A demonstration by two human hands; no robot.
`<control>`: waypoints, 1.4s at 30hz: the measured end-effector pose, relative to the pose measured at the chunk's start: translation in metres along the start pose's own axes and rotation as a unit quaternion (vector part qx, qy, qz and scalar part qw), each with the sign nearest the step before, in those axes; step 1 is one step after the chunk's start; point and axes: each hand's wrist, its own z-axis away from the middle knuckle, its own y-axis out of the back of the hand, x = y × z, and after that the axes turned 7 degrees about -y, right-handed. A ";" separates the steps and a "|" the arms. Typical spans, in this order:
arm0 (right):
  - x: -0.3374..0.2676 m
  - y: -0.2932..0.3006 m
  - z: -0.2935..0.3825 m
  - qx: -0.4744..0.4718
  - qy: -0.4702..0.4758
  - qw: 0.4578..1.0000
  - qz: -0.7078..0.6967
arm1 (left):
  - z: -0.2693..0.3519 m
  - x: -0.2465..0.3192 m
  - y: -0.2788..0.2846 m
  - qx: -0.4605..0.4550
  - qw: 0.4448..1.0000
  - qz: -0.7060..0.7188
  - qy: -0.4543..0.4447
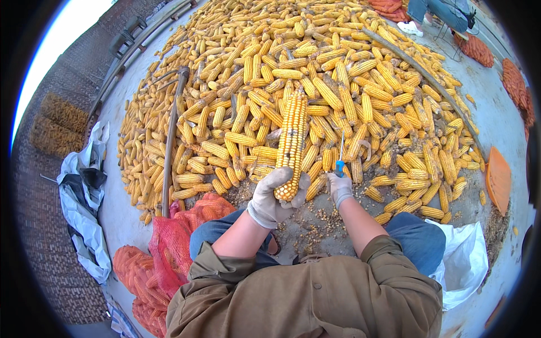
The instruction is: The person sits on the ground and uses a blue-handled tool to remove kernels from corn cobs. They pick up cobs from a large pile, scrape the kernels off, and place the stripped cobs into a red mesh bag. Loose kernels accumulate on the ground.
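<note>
My left hand (272, 196), in a pale work glove, grips the thick lower end of a yellow corn cob (291, 139). The cob stands nearly upright before me, with a dark spot and some discoloured kernels along its face. In my gloved right hand (339, 189) is a screwdriver (340, 162) with a blue handle, its thin metal shaft pointing away from me. The tool is apart from the cob. Both hands are above the near edge of a big heap of husked corn cobs (253, 105). Loose kernels (310, 226) litter the concrete between my knees.
A long-handled rake (171, 143) lies on the heap's left; a pole (427, 80) crosses its right. Red mesh sacks (169, 249) sit at my left, a white sack (463, 262) at my right. An orange shovel blade (498, 181) lies farther right. Another person's legs (439, 14) show top right.
</note>
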 end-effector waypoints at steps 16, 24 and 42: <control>-0.212 0.014 0.200 -0.427 0.217 0.860 -0.174 | 0.014 -0.004 -0.052 -0.042 0.655 -0.753 0.050; -0.182 -0.008 0.223 -0.332 0.185 0.911 -0.162 | 0.014 -0.021 0.002 -0.002 0.982 -0.147 0.122; -0.175 0.033 0.305 -0.216 0.475 0.756 0.396 | 0.002 0.065 0.015 0.090 0.978 -0.064 -0.180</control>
